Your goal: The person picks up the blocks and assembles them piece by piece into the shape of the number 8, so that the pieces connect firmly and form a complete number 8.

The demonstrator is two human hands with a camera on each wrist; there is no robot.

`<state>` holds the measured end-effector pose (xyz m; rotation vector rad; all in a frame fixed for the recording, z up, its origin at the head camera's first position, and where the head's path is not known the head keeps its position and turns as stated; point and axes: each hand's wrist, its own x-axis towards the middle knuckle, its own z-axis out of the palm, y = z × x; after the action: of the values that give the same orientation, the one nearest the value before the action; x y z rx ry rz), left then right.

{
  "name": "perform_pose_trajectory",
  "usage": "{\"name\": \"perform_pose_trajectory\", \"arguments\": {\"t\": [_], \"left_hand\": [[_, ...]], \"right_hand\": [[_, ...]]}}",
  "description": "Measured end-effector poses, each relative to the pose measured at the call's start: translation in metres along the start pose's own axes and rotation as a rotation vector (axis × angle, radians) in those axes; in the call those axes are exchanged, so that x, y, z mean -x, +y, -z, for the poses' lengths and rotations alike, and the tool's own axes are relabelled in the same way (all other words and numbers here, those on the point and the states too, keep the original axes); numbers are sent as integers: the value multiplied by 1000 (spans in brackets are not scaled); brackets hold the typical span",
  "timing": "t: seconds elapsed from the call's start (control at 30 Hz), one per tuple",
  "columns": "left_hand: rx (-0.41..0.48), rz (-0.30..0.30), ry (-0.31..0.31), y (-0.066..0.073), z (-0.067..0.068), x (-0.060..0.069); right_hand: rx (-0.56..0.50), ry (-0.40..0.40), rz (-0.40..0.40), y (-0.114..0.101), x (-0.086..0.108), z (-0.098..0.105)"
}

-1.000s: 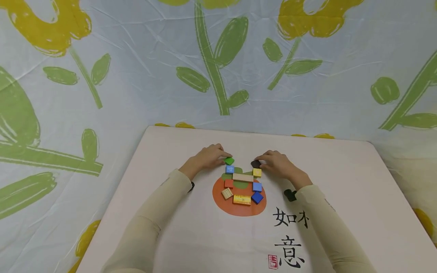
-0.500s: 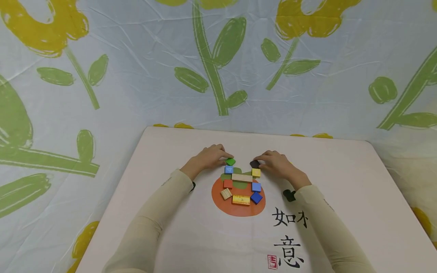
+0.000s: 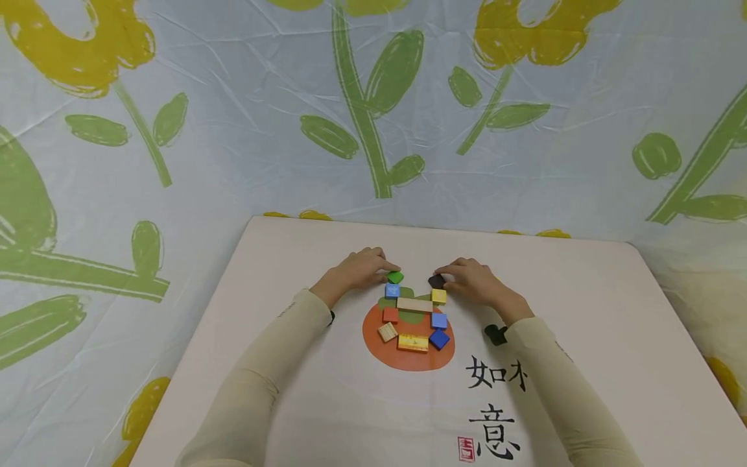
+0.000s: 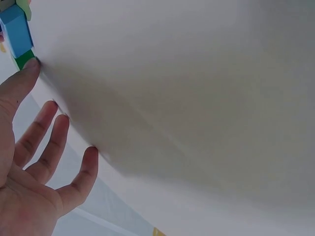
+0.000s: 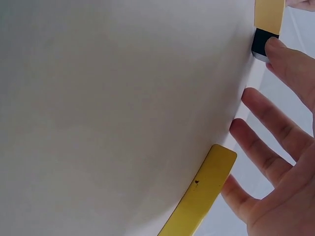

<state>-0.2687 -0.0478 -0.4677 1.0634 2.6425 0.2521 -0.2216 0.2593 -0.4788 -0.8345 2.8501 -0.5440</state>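
My left hand [image 3: 357,267] pinches a small green block [image 3: 395,277] between thumb and index finger, just beyond a light blue block [image 3: 392,291]. Opposite it, my right hand [image 3: 474,280] pinches a black block [image 3: 436,281] beyond a small yellow block [image 3: 439,296]. In the left wrist view the thumb lies on the green block [image 4: 24,60], while the other fingers touch the table. The right wrist view has the thumb on the black block [image 5: 264,44]. A long yellow block [image 5: 201,189] lies under that hand, mostly hidden in the head view.
A wooden bar [image 3: 415,305] lies between the two rows. Nearer are a red block [image 3: 390,315], another light blue block [image 3: 439,320], a striped wooden block [image 3: 388,333], a yellow brick [image 3: 413,342] and a dark blue block [image 3: 439,339], on a printed orange shape [image 3: 408,362].
The green block has shifted slightly right with my left fingers, relative to the light blue block. My right hand and the black block look nearly unmoved.
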Motion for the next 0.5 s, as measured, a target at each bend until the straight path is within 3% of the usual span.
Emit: {"name": "perform_pose_trajectory", "arguments": {"t": [0.17,0.3,0.5], "left_hand": [[2,6,-2,1,1,1],[-4,8,5,1,-1,0],[-2,6,23,-1,-3,0]], "right_hand": [[-12,10,-7,0,1,1],[-49,93,-4,1,7,4],[-148,219,-135,3,23,17]]}}
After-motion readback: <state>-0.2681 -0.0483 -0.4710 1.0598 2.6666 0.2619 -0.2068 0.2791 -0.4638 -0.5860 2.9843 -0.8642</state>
